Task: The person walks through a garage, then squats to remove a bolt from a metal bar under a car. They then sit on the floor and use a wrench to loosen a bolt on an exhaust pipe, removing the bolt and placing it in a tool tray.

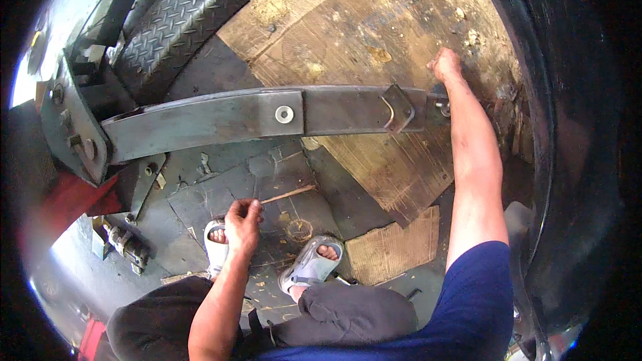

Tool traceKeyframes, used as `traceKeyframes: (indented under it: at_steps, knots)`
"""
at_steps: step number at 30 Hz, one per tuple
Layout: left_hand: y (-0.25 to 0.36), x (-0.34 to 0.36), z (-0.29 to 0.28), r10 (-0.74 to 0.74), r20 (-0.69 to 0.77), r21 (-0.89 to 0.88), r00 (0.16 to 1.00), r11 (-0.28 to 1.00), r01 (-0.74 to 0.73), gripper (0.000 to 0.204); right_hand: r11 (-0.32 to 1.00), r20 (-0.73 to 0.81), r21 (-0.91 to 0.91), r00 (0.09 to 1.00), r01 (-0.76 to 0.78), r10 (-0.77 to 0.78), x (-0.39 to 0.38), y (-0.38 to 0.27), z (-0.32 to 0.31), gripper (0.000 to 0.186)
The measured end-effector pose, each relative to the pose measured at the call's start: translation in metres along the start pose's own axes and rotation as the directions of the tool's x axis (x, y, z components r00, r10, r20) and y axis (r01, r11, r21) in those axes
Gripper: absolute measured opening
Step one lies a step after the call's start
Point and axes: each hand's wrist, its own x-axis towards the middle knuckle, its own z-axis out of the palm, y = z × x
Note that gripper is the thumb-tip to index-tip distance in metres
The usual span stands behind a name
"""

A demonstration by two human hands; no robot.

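In the lower middle, my left hand (242, 226) pinches one end of a thin brown strip (289, 193), which points out to the right. I cannot tell whether the strip is wood or cardboard. A long dark steel bar like a leaf spring (221, 120) crosses in front of me, with a round washer-like piece (284, 114) and a metal clamp (398, 111) on it. My right arm reaches past the bar's right end. Beyond it, my right hand (446, 65) is closed above a dirty cardboard sheet (334, 40); whatever its fingers hold is hidden.
A steel bracket with bolts (77, 127) stands at the bar's left end, near a diamond-plate step (180, 23). A greasy metal tool or part (126, 246) lies lower left. Dirt clumps (461, 13) lie at far right, by a big dark curved body (575, 127).
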Motion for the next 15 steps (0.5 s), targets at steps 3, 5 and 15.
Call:
traceKeyframes:
  at_steps: [3, 5, 15]
  knots:
    - [-0.004, -0.009, 0.004, 0.003, 0.075, 0.011, 0.997, 1.0, -0.003, 0.026, 0.99, 0.031, 0.084, 0.994, -0.11, 0.108, -0.001, -0.001, -0.007, 0.034]
    - [-0.006, -0.011, 0.006, -0.004, 0.146, 0.03, 0.989, 1.0, 0.0, 0.028, 0.954, 0.024, 0.276, 0.994, -0.112, 0.11, -0.004, 0.002, -0.016, 0.03]
    - [0.017, -0.021, 0.032, -0.135, 0.421, 0.185, 0.897, 0.981, 0.061, 0.033, 0.15, 0.131, 0.98, 0.991, -0.127, -0.013, -0.12, 0.025, -0.123, 0.017]
